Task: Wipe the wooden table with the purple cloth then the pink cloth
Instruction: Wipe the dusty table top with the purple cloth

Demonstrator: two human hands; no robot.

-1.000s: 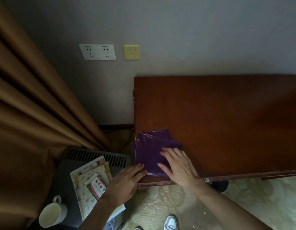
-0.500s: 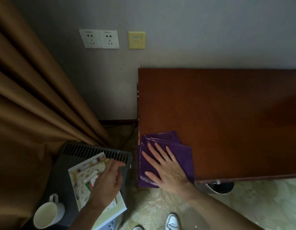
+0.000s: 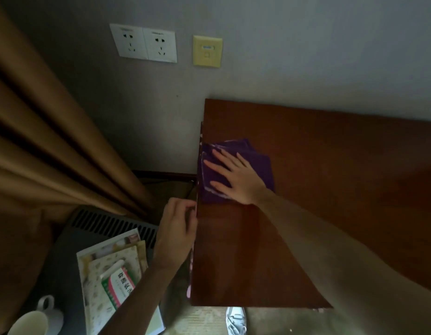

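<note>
A person's right hand [image 3: 236, 178] lies flat, fingers straight and spread, on a folded purple cloth [image 3: 255, 163] at the left edge of a reddish-brown wooden counter [image 3: 330, 189] standing against a grey wall [image 3: 282, 56]. The cloth is roughly square, so no clear long axis shows; its sides run slightly askew to the counter's edges, and its left side lies along the counter's left edge. It is deep violet, folded in several layers whose corners fan out at the far side, with a pale trim or stitched hem showing along the left and near borders. The fingers point toward the far-left corner of the counter, and the bare forearm crosses the wood from the lower right.

The left hand [image 3: 178, 228] is at the counter's left edge, nearer the camera than the cloth, fingers curled with the tips at the wood's rim; whether they grip the edge or merely touch it cannot be told.

Left of the counter, a dark grey appliance with a slotted vent [image 3: 108, 223] carries a stack of booklets [image 3: 108, 267] and a red-and-green box [image 3: 120, 286]. A white mug [image 3: 35, 320] stands at the lower left. Brown curtains [image 3: 40, 141] hang along the left, and two white sockets [image 3: 144, 43] and a yellow wall plate [image 3: 207, 51] sit on the wall. A white shoe [image 3: 236, 320] shows on the floor below.
</note>
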